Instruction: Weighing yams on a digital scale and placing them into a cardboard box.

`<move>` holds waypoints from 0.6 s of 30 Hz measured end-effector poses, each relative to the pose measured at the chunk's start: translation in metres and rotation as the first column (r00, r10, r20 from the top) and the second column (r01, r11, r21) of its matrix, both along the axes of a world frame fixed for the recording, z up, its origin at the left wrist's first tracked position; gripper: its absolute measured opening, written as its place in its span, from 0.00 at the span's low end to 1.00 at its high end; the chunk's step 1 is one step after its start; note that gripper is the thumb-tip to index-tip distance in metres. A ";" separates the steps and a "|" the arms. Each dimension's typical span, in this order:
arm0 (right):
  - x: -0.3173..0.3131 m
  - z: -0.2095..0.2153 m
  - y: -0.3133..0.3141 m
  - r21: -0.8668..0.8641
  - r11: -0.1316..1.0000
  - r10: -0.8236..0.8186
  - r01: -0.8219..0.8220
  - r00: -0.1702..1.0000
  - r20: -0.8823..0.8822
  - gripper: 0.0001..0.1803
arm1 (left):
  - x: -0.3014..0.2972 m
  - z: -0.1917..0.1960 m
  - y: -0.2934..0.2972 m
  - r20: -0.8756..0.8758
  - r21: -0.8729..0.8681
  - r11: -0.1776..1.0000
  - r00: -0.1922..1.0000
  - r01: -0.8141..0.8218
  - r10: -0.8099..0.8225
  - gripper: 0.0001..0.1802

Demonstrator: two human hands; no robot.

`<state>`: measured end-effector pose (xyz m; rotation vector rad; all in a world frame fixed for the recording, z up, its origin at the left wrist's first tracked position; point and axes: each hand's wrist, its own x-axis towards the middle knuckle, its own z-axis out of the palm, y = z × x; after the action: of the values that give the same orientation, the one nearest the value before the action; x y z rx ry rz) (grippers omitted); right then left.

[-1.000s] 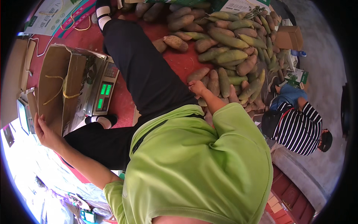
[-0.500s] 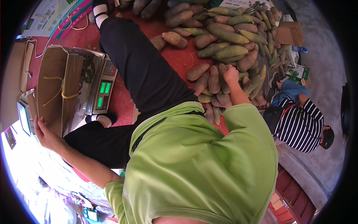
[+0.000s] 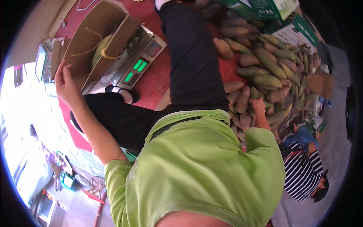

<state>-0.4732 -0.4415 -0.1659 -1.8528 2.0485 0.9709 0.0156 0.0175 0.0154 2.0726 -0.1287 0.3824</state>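
My left hand (image 3: 67,85) is at the near edge of a tall open cardboard box (image 3: 81,49) with yellow rope handles, its fingers stretched out along the rim. Inside the box part of a yellow-green, rounded vegetable (image 3: 101,51) shows. The box stands on a weighing scale (image 3: 138,68) with lit green digits. On the right, my right hand (image 3: 258,106) is closed at the near side of a pile of long green and reddish-brown vegetables (image 3: 269,60). Its fingers are around the end of a long greenish vegetable (image 3: 253,93), partly hidden by the hand.
A person in a striped top (image 3: 302,172) crouches at the right, beyond the pile. Green-and-white cartons (image 3: 298,32) lie at the far right. My leg (image 3: 193,56) stretches across the red floor (image 3: 159,85) between scale and pile. A stool (image 3: 96,195) stands lower left.
The view has turned, so box, scale and pile sit further right in it. A vegetable inside the box now shows. My left hand remains at the box, my right hand at the pile.
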 end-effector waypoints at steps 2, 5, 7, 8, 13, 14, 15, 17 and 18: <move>-0.015 -0.008 -0.025 0.027 0.996 0.089 -0.091 0.995 0.053 0.43 | -0.003 0.002 -0.004 -0.006 -0.007 1.000 1.000 -0.019 0.019 0.12; -0.015 -0.007 -0.047 0.079 0.974 0.202 -0.214 0.970 0.138 0.40 | -0.005 0.005 -0.009 0.015 -0.006 1.000 1.000 -0.016 0.016 0.12; 0.010 0.011 -0.052 0.132 0.953 0.240 -0.274 0.943 0.231 0.36 | -0.008 0.010 -0.004 0.019 -0.002 0.999 0.999 -0.047 0.047 0.12; 0.018 0.020 -0.055 0.129 0.951 0.247 -0.282 0.941 0.233 0.36 | -0.007 0.011 -0.004 0.017 -0.010 0.999 0.999 -0.049 0.049 0.11; 0.052 0.040 -0.067 0.238 0.936 0.135 -0.260 0.889 0.438 0.39 | -0.007 0.014 -0.004 0.041 -0.064 0.997 0.998 -0.036 0.038 0.11; 0.068 0.051 -0.062 0.233 0.934 0.146 -0.271 0.884 0.444 0.39 | -0.007 0.015 -0.003 0.048 -0.063 0.997 0.998 -0.038 0.041 0.11; 0.091 0.067 -0.050 0.200 0.934 0.154 -0.296 0.839 0.521 0.40 | -0.008 0.017 -0.003 0.057 -0.065 0.997 0.997 -0.050 0.054 0.11; 0.118 0.085 -0.048 0.156 0.933 0.171 -0.325 0.779 0.603 0.40 | -0.009 0.019 -0.004 0.056 -0.064 0.997 0.998 -0.038 0.041 0.11; 0.131 0.087 -0.053 0.069 0.921 0.246 -0.383 0.710 0.660 0.38 | -0.009 0.018 -0.002 0.067 -0.069 0.996 0.996 -0.049 0.053 0.11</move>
<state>-0.3420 -0.4941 -0.0785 -2.0769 1.2022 0.4617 0.0068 0.0159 0.0333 2.0000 -0.1026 0.4833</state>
